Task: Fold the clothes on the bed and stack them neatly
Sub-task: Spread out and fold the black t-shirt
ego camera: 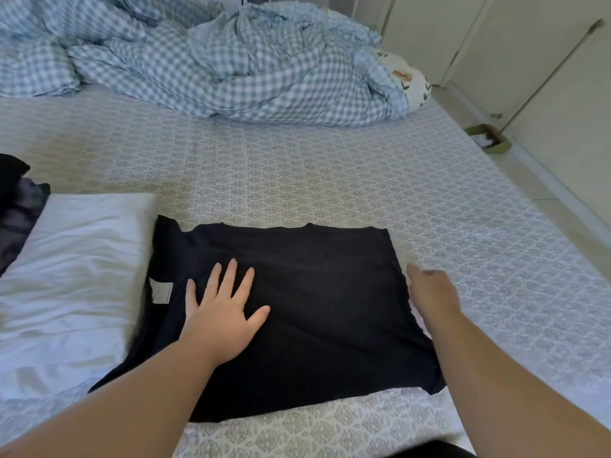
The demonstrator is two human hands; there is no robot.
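A black garment (pixel 324 292) lies flat on the patterned bed sheet (pixel 330 180), folded into a rough rectangle, with a white label showing near its left side. My left hand (pixel 221 312) rests on its left half, palm down and fingers spread. My right hand (pixel 433 292) is at the garment's right edge. It is blurred and its fingertips are hidden, so its grip is unclear. A heap of dark clothes (pixel 16 206) sits at the far left edge of the bed.
A white, wrinkled pillow-like cloth (pixel 72 276) lies just left of the black garment. A crumpled blue checked duvet (pixel 231 67) and a floral pillow (pixel 413 81) fill the head of the bed. The bed's right edge drops to the floor, where a green dustpan (pixel 489 140) stands.
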